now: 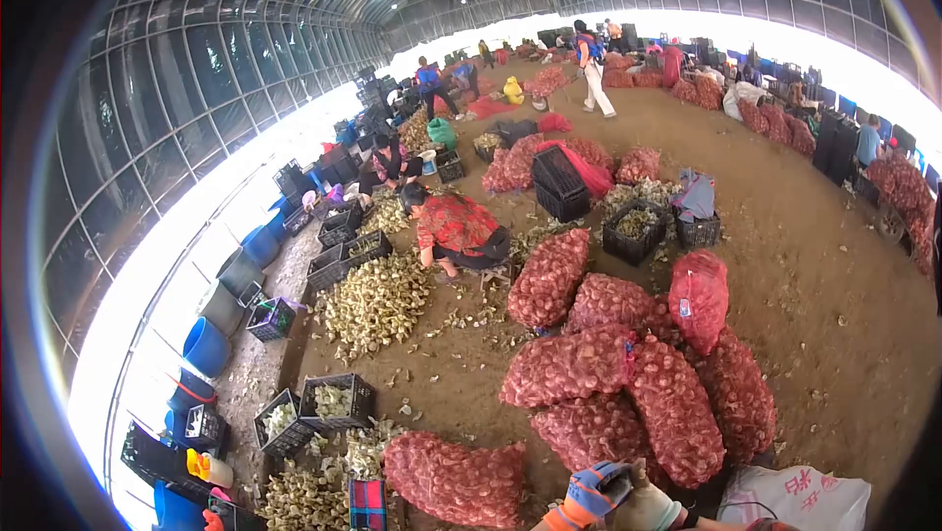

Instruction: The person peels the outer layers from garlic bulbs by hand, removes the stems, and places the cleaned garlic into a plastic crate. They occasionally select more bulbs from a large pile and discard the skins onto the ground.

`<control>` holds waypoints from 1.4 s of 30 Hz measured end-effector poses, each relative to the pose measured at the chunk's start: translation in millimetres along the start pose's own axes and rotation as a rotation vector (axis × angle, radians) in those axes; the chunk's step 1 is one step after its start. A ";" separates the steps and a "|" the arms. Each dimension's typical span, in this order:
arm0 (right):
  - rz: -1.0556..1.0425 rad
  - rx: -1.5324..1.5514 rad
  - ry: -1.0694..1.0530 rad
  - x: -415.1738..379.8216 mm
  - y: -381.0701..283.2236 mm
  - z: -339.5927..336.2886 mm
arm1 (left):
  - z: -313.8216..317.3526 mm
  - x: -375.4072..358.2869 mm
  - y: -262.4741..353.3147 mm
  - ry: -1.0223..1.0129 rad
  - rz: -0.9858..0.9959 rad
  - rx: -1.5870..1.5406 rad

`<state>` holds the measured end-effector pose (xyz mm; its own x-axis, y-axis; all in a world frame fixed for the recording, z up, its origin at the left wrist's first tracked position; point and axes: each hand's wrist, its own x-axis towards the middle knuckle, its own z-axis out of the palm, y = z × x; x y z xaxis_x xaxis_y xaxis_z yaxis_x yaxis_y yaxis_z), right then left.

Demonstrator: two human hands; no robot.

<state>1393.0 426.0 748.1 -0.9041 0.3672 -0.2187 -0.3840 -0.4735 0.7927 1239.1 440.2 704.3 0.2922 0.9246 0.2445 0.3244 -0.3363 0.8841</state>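
Observation:
My left hand [592, 495], in an orange and blue glove, is at the bottom edge with its fingers curled in beside a dark patch. Touching it on the right is my right hand [648, 504], in a pale glove, its fingers bent together. Whatever lies between them is too small to make out. Just beyond both hands are red mesh sacks [589, 430] full of bulbs, piled together. A white printed sack [800, 500] lies to the right of my hands, and another full mesh sack [456, 477] lies to their left.
A person in a red patterned top [459, 227] crouches by a heap of pale bulbs [378, 305]. Black crates [339, 399] stand at the left, with blue barrels [206, 346] along the wall. A person [593, 70] walks farther back among more sacks.

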 end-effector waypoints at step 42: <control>0.070 -0.991 -0.411 200.9 47.2 -136.5 | -169.2 -141.4 -46.3 0.262 0.138 -0.341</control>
<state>1167.6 368.2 664.0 -0.8686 0.4676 0.1639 -0.4818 -0.8743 -0.0589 1030.5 355.3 696.1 0.0600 0.9041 0.4230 -0.0296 -0.4220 0.9061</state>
